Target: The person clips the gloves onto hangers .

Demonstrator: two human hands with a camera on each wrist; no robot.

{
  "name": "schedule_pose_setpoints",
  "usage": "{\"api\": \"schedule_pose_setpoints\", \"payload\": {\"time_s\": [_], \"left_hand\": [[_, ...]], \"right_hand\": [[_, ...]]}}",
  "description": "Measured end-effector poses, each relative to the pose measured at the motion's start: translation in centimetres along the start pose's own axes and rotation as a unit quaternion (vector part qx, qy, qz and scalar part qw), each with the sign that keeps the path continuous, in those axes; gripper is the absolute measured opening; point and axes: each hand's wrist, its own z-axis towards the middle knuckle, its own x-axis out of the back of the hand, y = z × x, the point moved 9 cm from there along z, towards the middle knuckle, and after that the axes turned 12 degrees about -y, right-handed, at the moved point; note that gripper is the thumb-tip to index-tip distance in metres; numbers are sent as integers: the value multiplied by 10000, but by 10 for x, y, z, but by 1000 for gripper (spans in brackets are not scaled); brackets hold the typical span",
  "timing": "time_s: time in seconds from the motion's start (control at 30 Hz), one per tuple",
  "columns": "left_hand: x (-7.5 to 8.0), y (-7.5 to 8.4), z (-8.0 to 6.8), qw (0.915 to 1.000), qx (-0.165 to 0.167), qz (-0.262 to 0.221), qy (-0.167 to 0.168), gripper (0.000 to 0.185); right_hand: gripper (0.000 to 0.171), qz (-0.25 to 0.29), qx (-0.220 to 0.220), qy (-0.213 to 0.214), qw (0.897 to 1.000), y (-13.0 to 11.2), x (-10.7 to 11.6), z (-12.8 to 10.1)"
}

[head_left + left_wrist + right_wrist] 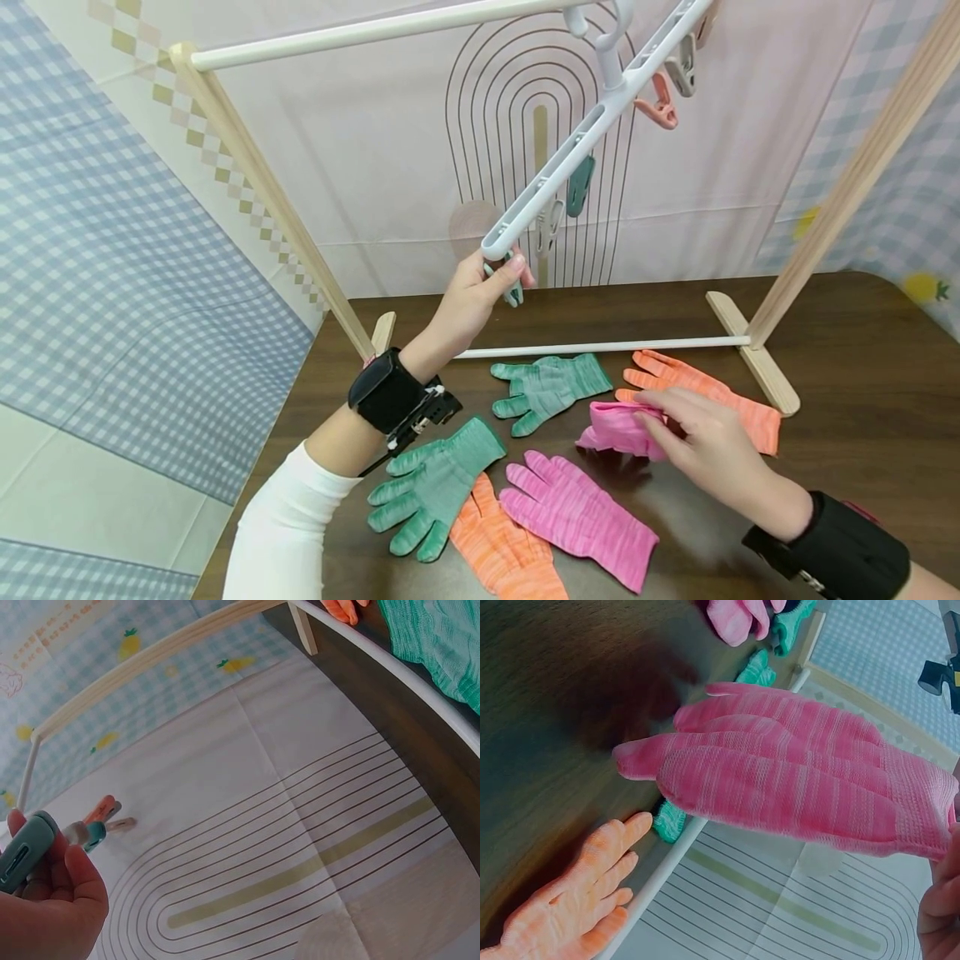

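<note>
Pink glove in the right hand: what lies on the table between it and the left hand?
A green glove, seen in the head view.

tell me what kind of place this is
Probably a staged tabletop laundry corner, not a real laundry room: a small wooden drying rack stands on a dark table, a clip hanger hangs from it, and printed backdrop sheets surround it.

Home laundry corner: drying rack [270, 192], peg hanger [592, 133]

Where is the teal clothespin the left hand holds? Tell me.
In the head view, the teal clothespin hangs centre-left from the white hanger's lower end, pinched by the left hand.
</note>
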Motion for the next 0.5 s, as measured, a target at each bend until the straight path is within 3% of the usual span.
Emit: {"api": "schedule_pose_setpoints", "payload": {"time_s": [0.5], "left_hand": [[-3, -3, 3, 9997, 97, -208, 55, 18]], "right_hand": [[47, -447, -88, -30, 9990, -4, 1, 21]]}}
